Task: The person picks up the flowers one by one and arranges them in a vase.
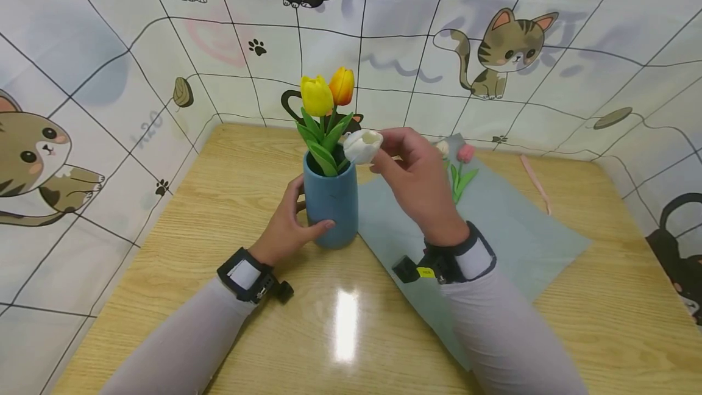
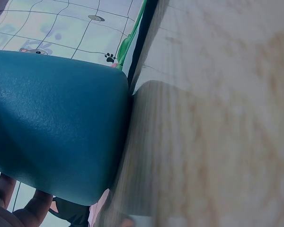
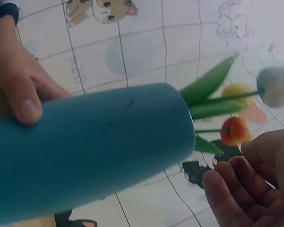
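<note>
A blue vase (image 1: 331,206) stands on the table, and my left hand (image 1: 287,224) grips its left side, thumb across the front. Yellow (image 1: 316,96) and orange-yellow tulips (image 1: 342,86) rise from it with green leaves (image 1: 323,145). A white tulip (image 1: 362,147) leans over the rim toward my right hand (image 1: 419,181); its stem runs into the vase in the right wrist view. There, the loosely bent fingers of my right hand (image 3: 255,184) show a gap to that bloom (image 3: 276,87). The left wrist view shows the lower vase (image 2: 57,123) close up.
Grey-blue wrapping paper (image 1: 510,230) lies right of the vase, partly under my right forearm. On it rest a pink tulip (image 1: 465,152) and a pale tulip (image 1: 442,149), partly hidden by the hand. A pink ribbon (image 1: 534,181) lies farther right. A cat-print curtain (image 1: 395,35) stands behind.
</note>
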Available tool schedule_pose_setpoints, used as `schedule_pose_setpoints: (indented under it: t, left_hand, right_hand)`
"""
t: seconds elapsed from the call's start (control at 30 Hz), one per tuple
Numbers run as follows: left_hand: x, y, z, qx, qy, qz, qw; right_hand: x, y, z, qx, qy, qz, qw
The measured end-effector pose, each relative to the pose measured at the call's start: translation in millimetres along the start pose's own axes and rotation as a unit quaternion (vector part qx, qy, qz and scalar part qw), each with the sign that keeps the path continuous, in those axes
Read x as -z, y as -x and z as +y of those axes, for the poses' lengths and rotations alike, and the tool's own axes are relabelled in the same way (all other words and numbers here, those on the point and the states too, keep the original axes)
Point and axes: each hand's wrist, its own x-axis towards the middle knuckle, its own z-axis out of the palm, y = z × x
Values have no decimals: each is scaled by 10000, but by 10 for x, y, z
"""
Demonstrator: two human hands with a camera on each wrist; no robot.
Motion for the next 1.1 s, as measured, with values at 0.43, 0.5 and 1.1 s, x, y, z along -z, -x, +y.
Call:
schedule_pose_setpoints:
  t: [0.43, 0.5, 1.1]
  left_hand:
    - [-7, -14, -11, -40, 17, -34, 10000]
    - [-8, -10, -11, -40, 20, -39, 10000]
    - [-3, 0, -12, -8, 72, -24, 10000]
  right_hand:
    - [482, 77, 324, -629, 455, 1026, 9917]
    - [544, 92, 374, -760, 555, 1098, 9895]
    - [885, 143, 936, -1831, 1057, 926, 9730]
